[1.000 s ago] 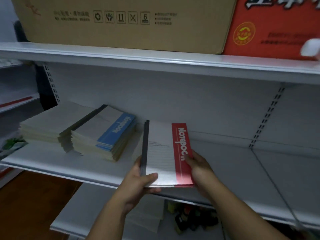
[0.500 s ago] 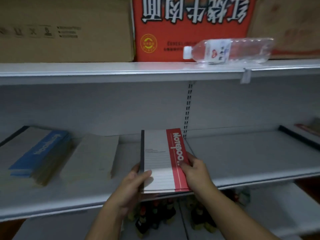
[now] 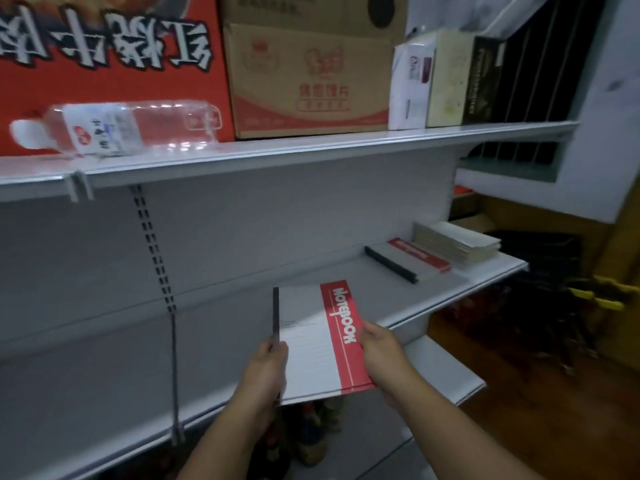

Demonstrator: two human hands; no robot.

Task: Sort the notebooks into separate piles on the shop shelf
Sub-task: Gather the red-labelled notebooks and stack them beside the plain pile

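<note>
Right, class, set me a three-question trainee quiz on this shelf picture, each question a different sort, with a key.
1. True or false: both hands hold the red notebook.
2. Which lies on the top shelf? A) scissors B) water bottle C) mug
3. Fill in: the red pile on the middle shelf lies to the ____ of the held notebook.

Key: 1 true, the left hand grips the spine side, the right hand the red edge. 2 B. 3 right.
</note>
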